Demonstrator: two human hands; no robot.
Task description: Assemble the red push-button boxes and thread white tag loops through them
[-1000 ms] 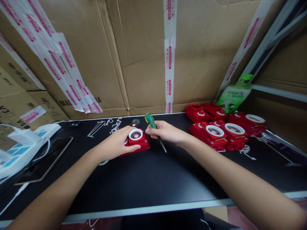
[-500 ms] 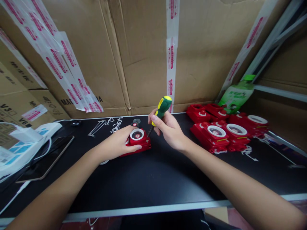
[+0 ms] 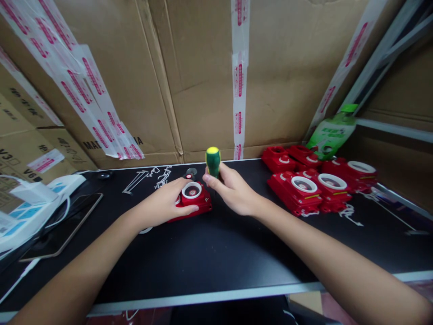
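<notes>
A small red device [image 3: 196,203] with a white ring on top lies on the black table [image 3: 216,257], near its middle. My left hand [image 3: 162,205] is closed around the device's left side and holds it down. My right hand [image 3: 233,192] grips a green and yellow screwdriver [image 3: 213,162], which stands almost upright at the device's right edge. Its tip is hidden behind my fingers.
Several more red devices [image 3: 311,185] are piled at the back right, beside a green pouch [image 3: 333,133]. A phone [image 3: 62,225] and white boxes [image 3: 30,203] lie at the left. White plastic scraps [image 3: 149,176] sit near the cardboard wall [image 3: 203,76].
My right hand turned the screwdriver from lying with its tip toward me to standing upright, handle up, at the device's right edge. The left hand stayed on the device.
</notes>
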